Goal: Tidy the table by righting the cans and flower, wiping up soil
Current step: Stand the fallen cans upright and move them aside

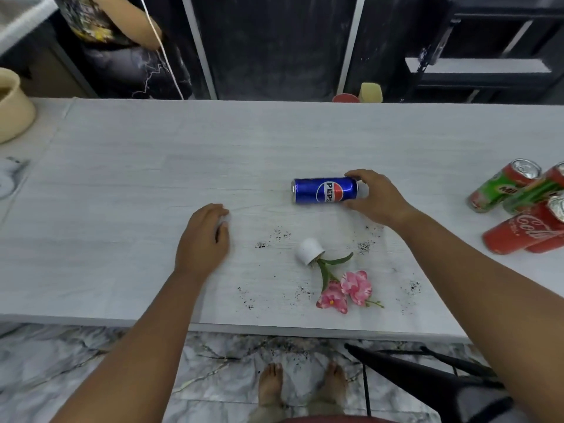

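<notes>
A blue Pepsi can (323,190) lies on its side in the middle of the white table (152,154). My right hand (377,196) curls round the can's right end. A small white pot (309,250) is tipped over, with its pink flower (348,290) lying flat toward the front edge. Dark soil specks (276,239) are scattered around the pot. My left hand (203,239) rests on the table to the left of the pot, fingers curled over something small and white that is mostly hidden.
Several red and green cans (518,209) lie toppled at the right edge. A cream container (13,111) stands at the far left. Another person (122,47) stands behind the table. A black chair (427,374) is below the front edge at the right.
</notes>
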